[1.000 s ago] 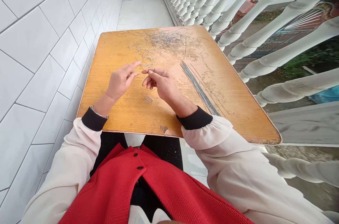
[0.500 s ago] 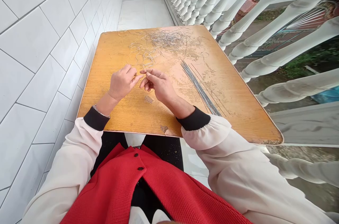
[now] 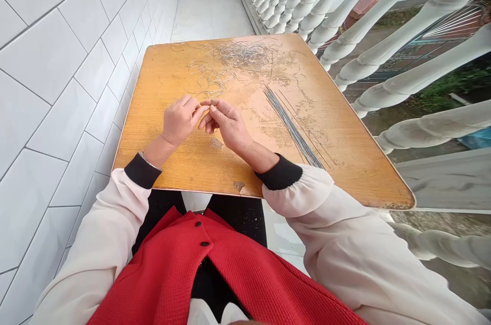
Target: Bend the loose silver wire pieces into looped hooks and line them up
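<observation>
the left hand (image 3: pixel 179 119) and the right hand (image 3: pixel 229 124) meet over the table (image 3: pixel 184 174), left of its middle, fingertips touching or nearly so. the left hand is bent at the wrist, fingers curled, its thumb and forefinger drawn together and pointing right. on the right hand, thumb and forefinger are pinched together and the other fingers curl loosely below. whether either pinch is clamped on a thin wire cannot be told; anything there is too fine to see.

the wires lie in several places on the table. a tangle (image 3: pixel 245 55) of grey wire sits at the far side, a little right of the middle. loose loops (image 3: pixel 215 82) spread to its near left, just beyond the fingertips. right of the right hand, apart from it, a bundle (image 3: pixel 293 126) of straight grey wires lies slantwise, its far end to the left and its near end to the right. a few thin strands lie just right of the bundle, with a faint ring among them.

the tabletop is worn, with a dark patch (image 3: pixel 215 144) just nearer than the hands and another (image 3: pixel 238 185) by the near edge. a white tiled wall (image 3: pixel 57 110) stands on the left, white balusters (image 3: pixel 368 97) on the right.
</observation>
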Demonstrator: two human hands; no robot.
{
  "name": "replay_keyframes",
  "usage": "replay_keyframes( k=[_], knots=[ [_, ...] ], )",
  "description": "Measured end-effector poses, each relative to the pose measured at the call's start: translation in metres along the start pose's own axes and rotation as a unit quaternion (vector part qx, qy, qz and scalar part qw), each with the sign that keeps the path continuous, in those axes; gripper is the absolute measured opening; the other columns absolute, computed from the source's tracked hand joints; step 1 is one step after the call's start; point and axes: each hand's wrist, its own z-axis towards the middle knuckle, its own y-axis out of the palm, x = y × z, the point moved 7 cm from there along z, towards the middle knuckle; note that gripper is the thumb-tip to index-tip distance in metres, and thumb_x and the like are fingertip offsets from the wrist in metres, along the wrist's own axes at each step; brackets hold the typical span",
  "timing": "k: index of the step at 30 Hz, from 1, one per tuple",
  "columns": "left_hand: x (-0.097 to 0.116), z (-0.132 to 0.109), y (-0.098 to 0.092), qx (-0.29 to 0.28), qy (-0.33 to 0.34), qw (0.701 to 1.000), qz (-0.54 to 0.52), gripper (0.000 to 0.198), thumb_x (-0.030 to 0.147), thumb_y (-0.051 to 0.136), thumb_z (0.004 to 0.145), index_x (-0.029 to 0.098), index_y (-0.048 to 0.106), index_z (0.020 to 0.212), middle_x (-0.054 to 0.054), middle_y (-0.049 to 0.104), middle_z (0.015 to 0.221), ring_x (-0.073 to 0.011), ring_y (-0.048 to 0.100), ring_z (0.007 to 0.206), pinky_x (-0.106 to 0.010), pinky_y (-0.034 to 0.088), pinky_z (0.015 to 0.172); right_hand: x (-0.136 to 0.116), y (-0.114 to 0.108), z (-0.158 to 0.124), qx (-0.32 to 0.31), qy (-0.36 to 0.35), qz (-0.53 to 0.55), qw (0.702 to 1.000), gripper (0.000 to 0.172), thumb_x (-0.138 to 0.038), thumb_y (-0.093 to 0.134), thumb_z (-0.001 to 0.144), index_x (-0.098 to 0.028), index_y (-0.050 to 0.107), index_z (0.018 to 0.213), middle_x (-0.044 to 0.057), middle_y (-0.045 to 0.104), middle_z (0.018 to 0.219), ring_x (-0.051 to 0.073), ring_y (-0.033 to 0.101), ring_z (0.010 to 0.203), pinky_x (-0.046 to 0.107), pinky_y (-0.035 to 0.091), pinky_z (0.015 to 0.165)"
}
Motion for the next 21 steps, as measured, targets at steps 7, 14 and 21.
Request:
replay_keyframes(
  k=[7, 14, 21],
  knots=[
    [-0.027, 0.004, 0.007, -0.02, -0.225, 0.928, -0.295, 0.02, 0.038, 0.07, 0.094, 0.022, 0.061, 0.102, 0.005, 0.065, 0.069, -0.005, 0.055, 0.051, -0.019, 0.045, 0.053, -0.005, -0.005, 0.002, 0.0, 0.011, 0.007, 1.0, 0.039, -0.058, 0.062, 0.097, -0.02, 0.065, 0.108, -0.002, 0.068, 0.065, 0.009, 0.054, 0.05, 0.022, 0.04, 0.049],
    [-0.017, 0.008, 0.006, -0.09, -0.325, 0.861, -0.381, 0.028, 0.041, 0.063, 0.099, 0.017, 0.066, 0.084, 0.008, 0.054, 0.052, -0.0018, 0.043, 0.038, -0.016, 0.03, 0.04, 0.001, -0.002, 0.002, -0.017, 0.075, 0.024, 0.997, 0.033, -0.048, 0.062, 0.099, -0.016, 0.07, 0.103, 0.0, 0.068, 0.064, 0.007, 0.051, 0.048, 0.021, 0.038, 0.048],
    [-0.03, 0.008, -0.008, 0.028, -0.374, 0.858, -0.353, 0.026, 0.035, 0.065, 0.099, 0.018, 0.064, 0.079, 0.009, 0.051, 0.049, -0.0014, 0.039, 0.037, -0.016, 0.028, 0.04, -0.001, -0.002, -0.001, 0.027, 0.066, 0.019, 0.997, 0.038, -0.056, 0.074, 0.089, -0.018, 0.069, 0.089, 0.003, 0.073, 0.075, 0.012, 0.067, 0.067, 0.025, 0.056, 0.071]
  ],
)
